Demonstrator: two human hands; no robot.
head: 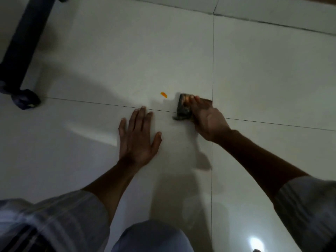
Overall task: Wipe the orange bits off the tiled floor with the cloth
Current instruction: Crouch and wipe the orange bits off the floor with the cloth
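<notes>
The right hand [207, 120] is clenched around a dark wadded cloth [182, 107], pressing it to the tiled floor [109, 60] just right of the one orange bit [164, 94] I can make out, probably poised to sweep across it. The left hand [138, 137] lies flat and spread, empty, below that bit, seemingly as a brace.

No text, label, brand, number or sign can be read anywhere in this view. The pale glossy tiled floor [181, 51] carries only thin dark joint lines, and the dark crumpled cloth [182, 108] at the centre right of the frame is too blurred to tell if it has any print.
</notes>
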